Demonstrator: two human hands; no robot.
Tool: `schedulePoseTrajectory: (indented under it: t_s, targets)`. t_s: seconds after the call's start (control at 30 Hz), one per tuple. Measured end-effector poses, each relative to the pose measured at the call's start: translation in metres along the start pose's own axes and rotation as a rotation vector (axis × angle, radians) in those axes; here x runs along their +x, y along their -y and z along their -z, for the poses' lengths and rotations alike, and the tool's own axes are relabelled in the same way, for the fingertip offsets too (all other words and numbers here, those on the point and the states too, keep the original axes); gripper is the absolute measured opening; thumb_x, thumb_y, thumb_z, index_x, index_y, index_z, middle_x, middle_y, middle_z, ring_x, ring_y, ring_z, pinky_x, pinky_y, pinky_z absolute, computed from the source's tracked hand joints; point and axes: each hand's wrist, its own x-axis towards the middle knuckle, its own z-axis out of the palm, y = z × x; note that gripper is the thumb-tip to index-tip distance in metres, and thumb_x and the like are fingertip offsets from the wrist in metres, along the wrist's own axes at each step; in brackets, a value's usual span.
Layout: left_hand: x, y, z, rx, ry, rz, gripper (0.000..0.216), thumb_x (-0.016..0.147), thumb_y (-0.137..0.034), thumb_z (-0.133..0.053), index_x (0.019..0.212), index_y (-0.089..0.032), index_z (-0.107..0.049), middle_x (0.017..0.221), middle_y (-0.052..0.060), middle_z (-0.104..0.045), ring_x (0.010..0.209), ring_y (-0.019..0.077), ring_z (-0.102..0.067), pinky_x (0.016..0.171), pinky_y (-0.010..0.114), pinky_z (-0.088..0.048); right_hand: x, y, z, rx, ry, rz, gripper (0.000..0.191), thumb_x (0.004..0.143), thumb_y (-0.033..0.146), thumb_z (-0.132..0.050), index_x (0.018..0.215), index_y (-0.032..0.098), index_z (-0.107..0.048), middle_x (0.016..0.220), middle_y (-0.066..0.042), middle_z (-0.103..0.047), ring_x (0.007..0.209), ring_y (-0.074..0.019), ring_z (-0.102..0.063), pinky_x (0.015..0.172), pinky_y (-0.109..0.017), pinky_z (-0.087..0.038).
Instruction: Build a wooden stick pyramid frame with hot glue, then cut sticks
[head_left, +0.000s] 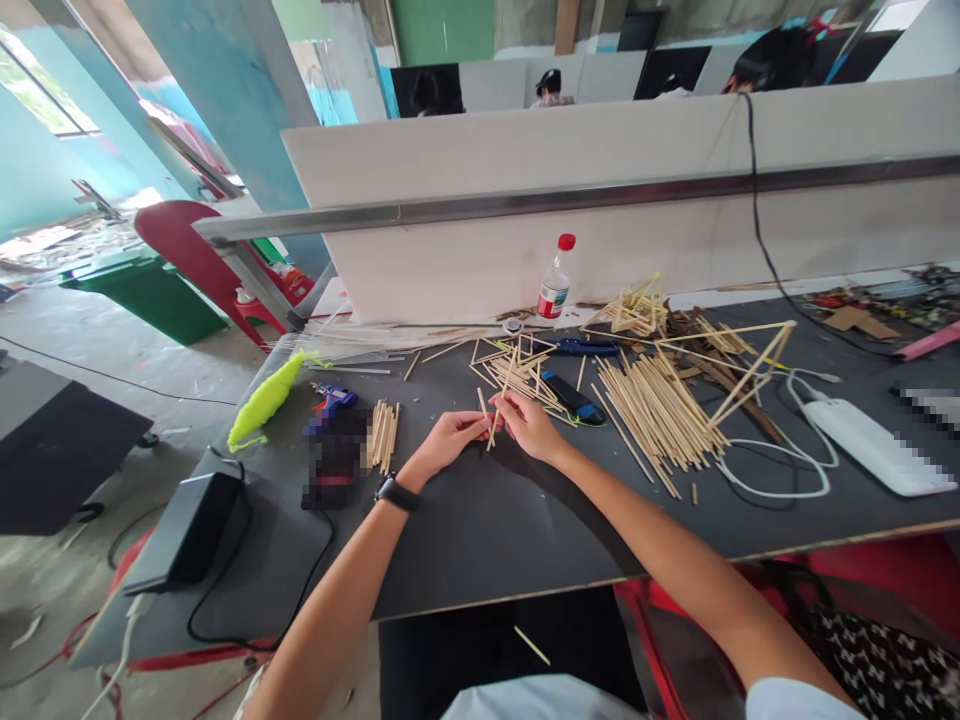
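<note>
My left hand (448, 440), with a dark watch on the wrist, pinches a thin wooden stick (482, 402) over the grey table. Close beside it, my right hand (532, 426) is closed on another thin wooden stick (496, 415). The two sticks cross or lie very close together between my fingertips; whether they touch I cannot tell. Beyond my hands is a loose heap of sticks (517, 372). A large pile of longer sticks (656, 415) lies to the right, and a small bundle of short sticks (385, 436) lies left of my left hand.
A blue glue gun (330, 398), a neon-yellow yarn bundle (266, 402) and a black box (187, 530) with cables sit left. A blue-black utility knife (574, 397) and a bottle (556, 283) stand beyond. A stick frame (750, 375) and white power bank (874, 445) are right.
</note>
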Motion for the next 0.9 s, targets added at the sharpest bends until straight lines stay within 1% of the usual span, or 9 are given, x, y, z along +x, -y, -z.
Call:
schedulePoseTrajectory:
  t_s: [0.1, 0.17, 0.3, 0.4, 0.53, 0.7, 0.9]
  targets:
    - [-0.0009, -0.0012, -0.0018, -0.068, 0.044, 0.034, 0.048, 0.076, -0.054, -0.079, 0.098, -0.012, -0.077, 0.089, 0.008, -0.077, 0.083, 0.0174, -0.069, 0.083, 0.029, -0.053, -0.0001, 0.0029, 0.0001, 0.012, 0.004, -0.008, 0.046, 0.097, 0.06, -0.05, 0.107, 0.019, -0.065, 0.076, -0.001, -0.064, 0.063, -0.0149, -0.057, 0.058, -0.027, -0.045]
    - [-0.0009, -0.0001, -0.0013, -0.11, 0.052, 0.064, 0.05, 0.073, -0.054, -0.082, 0.1, -0.012, -0.076, 0.089, 0.009, -0.077, 0.084, 0.0182, -0.071, 0.082, 0.029, -0.054, -0.0001, 0.0043, 0.0001, 0.018, 0.01, -0.009, 0.047, 0.096, 0.06, -0.052, 0.107, 0.017, -0.068, 0.077, -0.002, -0.064, 0.065, -0.0153, -0.057, 0.058, -0.027, -0.045]
    - [-0.0006, 0.0028, 0.0016, -0.099, 0.065, 0.123, 0.053, 0.074, -0.057, -0.081, 0.097, -0.01, -0.075, 0.087, 0.01, -0.077, 0.076, 0.0166, -0.071, 0.075, 0.028, -0.056, -0.0002, 0.0052, -0.0016, 0.029, 0.023, -0.009, 0.048, 0.093, 0.061, -0.056, 0.104, 0.016, -0.071, 0.076, -0.002, -0.063, 0.065, -0.0147, -0.055, 0.058, -0.026, -0.043]
    - [-0.0006, 0.0027, 0.003, -0.089, 0.068, 0.145, 0.054, 0.074, -0.058, -0.08, 0.097, -0.01, -0.075, 0.087, 0.011, -0.077, 0.075, 0.0163, -0.072, 0.074, 0.027, -0.056, -0.0003, 0.0055, -0.0034, 0.046, 0.025, -0.025, 0.048, 0.092, 0.061, -0.056, 0.105, 0.017, -0.071, 0.073, -0.001, -0.062, 0.062, -0.014, -0.053, 0.056, -0.026, -0.042]
    - [-0.0004, 0.0011, 0.0017, -0.106, 0.056, 0.153, 0.054, 0.071, -0.058, -0.082, 0.097, -0.011, -0.075, 0.086, 0.009, -0.077, 0.072, 0.0149, -0.071, 0.072, 0.025, -0.056, -0.0007, 0.0066, -0.0048, 0.074, 0.01, -0.046, 0.05, 0.09, 0.061, -0.059, 0.109, 0.016, -0.071, 0.072, -0.001, -0.062, 0.061, -0.014, -0.052, 0.054, -0.026, -0.042]
    - [-0.0001, 0.0005, 0.0, -0.084, 0.066, 0.142, 0.055, 0.071, -0.06, -0.082, 0.096, -0.011, -0.074, 0.084, 0.008, -0.077, 0.07, 0.0148, -0.071, 0.07, 0.025, -0.056, -0.0009, 0.0071, -0.0046, 0.024, 0.013, -0.029, 0.049, 0.091, 0.063, -0.057, 0.102, 0.018, -0.072, 0.073, -0.001, -0.062, 0.062, -0.014, -0.053, 0.056, -0.025, -0.042]
    - [-0.0001, 0.0011, 0.0003, -0.073, 0.084, 0.149, 0.056, 0.072, -0.061, -0.081, 0.097, -0.011, -0.075, 0.086, 0.009, -0.077, 0.071, 0.015, -0.071, 0.069, 0.025, -0.056, -0.0007, 0.0058, -0.0045, 0.029, 0.002, -0.02, 0.048, 0.091, 0.063, -0.058, 0.101, 0.017, -0.071, 0.074, -0.001, -0.062, 0.063, -0.0142, -0.053, 0.057, -0.025, -0.043]
